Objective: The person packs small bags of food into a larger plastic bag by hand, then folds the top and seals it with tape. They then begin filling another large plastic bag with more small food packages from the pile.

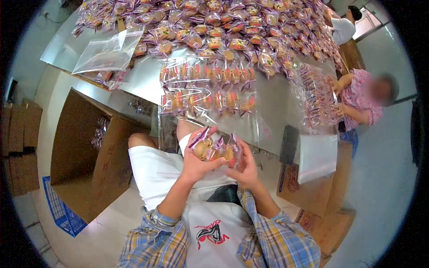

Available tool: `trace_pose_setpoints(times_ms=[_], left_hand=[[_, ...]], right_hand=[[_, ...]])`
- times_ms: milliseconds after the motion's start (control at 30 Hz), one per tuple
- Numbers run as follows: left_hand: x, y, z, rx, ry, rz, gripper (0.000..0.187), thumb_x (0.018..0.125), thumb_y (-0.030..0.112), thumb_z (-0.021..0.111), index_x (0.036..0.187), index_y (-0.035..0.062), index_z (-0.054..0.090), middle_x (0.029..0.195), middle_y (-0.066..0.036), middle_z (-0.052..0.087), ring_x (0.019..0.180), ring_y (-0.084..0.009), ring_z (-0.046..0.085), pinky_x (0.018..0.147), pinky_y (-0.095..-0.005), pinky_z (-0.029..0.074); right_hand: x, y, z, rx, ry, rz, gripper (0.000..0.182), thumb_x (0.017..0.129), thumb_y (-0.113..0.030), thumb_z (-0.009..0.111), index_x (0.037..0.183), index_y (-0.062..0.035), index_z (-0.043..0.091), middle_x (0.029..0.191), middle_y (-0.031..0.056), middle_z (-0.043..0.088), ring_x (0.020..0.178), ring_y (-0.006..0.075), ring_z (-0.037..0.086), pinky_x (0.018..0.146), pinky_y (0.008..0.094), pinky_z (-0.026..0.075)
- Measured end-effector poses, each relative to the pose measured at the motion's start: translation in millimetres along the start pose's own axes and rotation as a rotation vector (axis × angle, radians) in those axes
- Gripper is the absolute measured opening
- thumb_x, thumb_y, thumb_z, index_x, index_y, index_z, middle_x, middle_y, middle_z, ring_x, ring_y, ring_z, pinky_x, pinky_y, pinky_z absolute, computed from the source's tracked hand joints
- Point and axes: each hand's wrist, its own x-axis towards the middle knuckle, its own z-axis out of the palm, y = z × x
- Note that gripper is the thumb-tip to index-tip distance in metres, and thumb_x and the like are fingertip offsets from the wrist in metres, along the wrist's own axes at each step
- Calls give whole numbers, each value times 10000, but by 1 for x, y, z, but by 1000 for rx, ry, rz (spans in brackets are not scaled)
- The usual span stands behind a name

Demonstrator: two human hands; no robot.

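Several small wrapped pastries in clear and purple film are held above my lap. My left hand is wrapped round them from the left, its thumb across their near side. From the right, my right hand closes on the same group. Just beyond my hands, on the metal table's near edge, lies a clear bag with wrapped pastries in two rows. Farther back, a large heap of loose wrapped pastries covers the table.
Empty clear bags lie at the table's left. An open carton stands left of my legs, a blue crate below it. At right are a stack of clear bags, cartons and a co-worker touching another filled bag.
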Motion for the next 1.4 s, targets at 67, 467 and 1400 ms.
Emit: trace_pose_setpoints(times_ms=[67, 467, 1400], left_hand=[[-2, 0, -2, 16, 30, -31, 902, 678, -74, 866, 1437, 24, 389, 1458, -172, 523, 1157, -239, 645, 977, -382, 564], [9, 24, 19, -127, 36, -53, 830, 697, -83, 847, 1406, 30, 429, 1371, -163, 588, 1148, -225, 640, 921, -376, 594], [24, 4, 46, -84, 79, 42, 855, 707, -54, 865, 1425, 2, 405, 1301, -111, 604, 1160, -193, 621, 1002, -379, 530]], right_hand=[[-1, 11, -23, 120, -34, 228, 927, 786, -34, 777, 1569, -43, 281, 1535, 123, 426, 1382, 232, 459, 1102, 394, 425], [35, -24, 6, -1105, 340, -75, 677, 829, -154, 779, 1437, -117, 484, 1225, 191, 547, 944, 324, 682, 776, 442, 572], [128, 68, -32, -974, 681, -635, 707, 854, -11, 699, 1495, -60, 405, 1465, 201, 382, 1398, 401, 383, 1135, 471, 378]])
